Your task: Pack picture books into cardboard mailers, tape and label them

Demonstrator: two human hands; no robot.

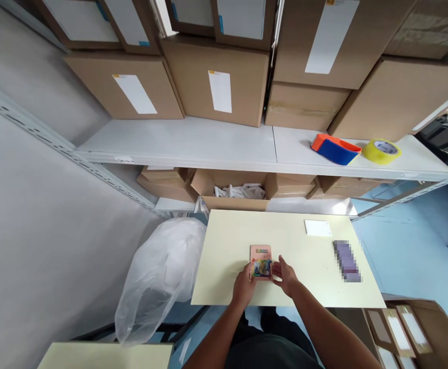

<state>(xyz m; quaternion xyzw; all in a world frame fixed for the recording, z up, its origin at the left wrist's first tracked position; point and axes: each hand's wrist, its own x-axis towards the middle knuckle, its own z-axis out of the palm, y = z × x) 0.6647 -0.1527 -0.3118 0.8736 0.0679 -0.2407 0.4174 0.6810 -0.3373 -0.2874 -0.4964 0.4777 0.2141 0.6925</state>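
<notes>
From my feed, the flat pink rectangular booklet [261, 261] with a colourful picture lies on the smooth pale-yellow tabletop [224, 246] near its front edge. Its heading is too small to read. My left hand [244, 284] and right hand [285, 274] pinch its lower corners, fingers curled, forearms angled inward.

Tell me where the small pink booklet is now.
In the head view the small pink booklet lies on the pale yellow table near its front edge, gripped by the left hand, touched by the right hand.
</notes>
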